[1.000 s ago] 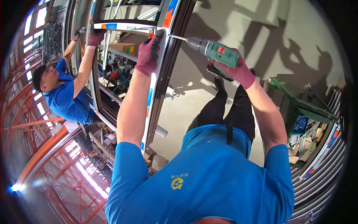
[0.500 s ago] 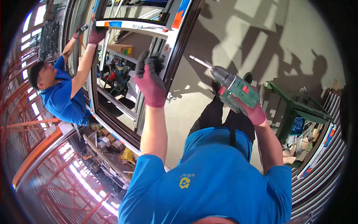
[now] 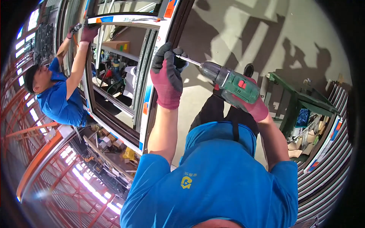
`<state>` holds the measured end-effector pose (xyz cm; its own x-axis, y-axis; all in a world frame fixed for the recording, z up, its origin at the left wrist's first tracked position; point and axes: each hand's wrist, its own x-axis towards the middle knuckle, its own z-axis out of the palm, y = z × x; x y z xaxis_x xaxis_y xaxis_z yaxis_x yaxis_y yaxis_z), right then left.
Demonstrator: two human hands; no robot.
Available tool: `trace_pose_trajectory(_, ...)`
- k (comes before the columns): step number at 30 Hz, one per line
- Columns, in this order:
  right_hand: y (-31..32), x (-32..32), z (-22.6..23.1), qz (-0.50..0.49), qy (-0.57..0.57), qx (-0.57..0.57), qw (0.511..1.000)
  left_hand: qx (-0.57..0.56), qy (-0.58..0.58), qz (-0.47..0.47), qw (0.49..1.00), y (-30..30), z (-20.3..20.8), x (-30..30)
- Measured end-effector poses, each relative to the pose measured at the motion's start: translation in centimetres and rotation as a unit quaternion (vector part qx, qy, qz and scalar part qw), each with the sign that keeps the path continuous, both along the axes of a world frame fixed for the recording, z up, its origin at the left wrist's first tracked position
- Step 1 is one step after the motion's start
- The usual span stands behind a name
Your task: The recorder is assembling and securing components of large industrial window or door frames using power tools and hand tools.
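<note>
My right hand, in a maroon glove, grips a green cordless drill with a dark chuck and red switches. Its long thin driver bit points left toward my left hand. Wearing a maroon and dark grey glove, my left hand is closed, with thumb and fingers pinched round the tip of the bit. Whatever small thing lies between those fingers is hidden. Just behind that hand runs a white-faced window frame with blue and orange tape patches.
A co-worker in blue reaches up to the frame's far side with gloved hands. At right stands a green workbench with scraps on its lower shelf. Long metal profiles are stacked beyond it. Yellow material and boxes lie at lower left.
My left hand has moved right, and its fingers have come to the bit's tip. The drill has shifted slightly left and swung a little flatter. The frame appears further left in view.
</note>
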<state>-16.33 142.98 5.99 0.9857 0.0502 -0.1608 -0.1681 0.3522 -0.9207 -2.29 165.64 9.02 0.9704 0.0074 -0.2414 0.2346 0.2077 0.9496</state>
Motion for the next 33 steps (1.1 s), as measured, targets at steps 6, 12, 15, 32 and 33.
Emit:
trace_pose_trajectory(6, -1.2, -0.9, -0.8, 0.015, 0.043, 0.052, 0.998, 0.062, 0.013, -0.028, 0.998, -0.6, 0.1, 0.3)
trace_pose_trajectory(12, -0.6, -1.4, -3.4, -0.049, -0.086, -0.103, 0.99, 0.152, 0.046, -0.098, 0.983, -1.5, -0.9, 1.0)
trace_pose_trajectory(15, -0.7, -0.6, -5.4, -0.039, -0.043, -0.09, 0.994, 0.119, 0.014, -0.101, 0.988, -2.9, -2.4, 1.3)
trace_pose_trajectory(32, 0.7, 3.9, -12.2, -0.088, 0.162, 0.077, 0.98, 0.257, -0.131, -0.127, 0.949, -5.5, -6.7, 6.3)
trace_pose_trajectory(33, 0.8, 4.1, -12.2, -0.102, 0.149, 0.101, 0.978, 0.254, -0.118, -0.125, 0.952, -5.5, -6.8, 6.4)
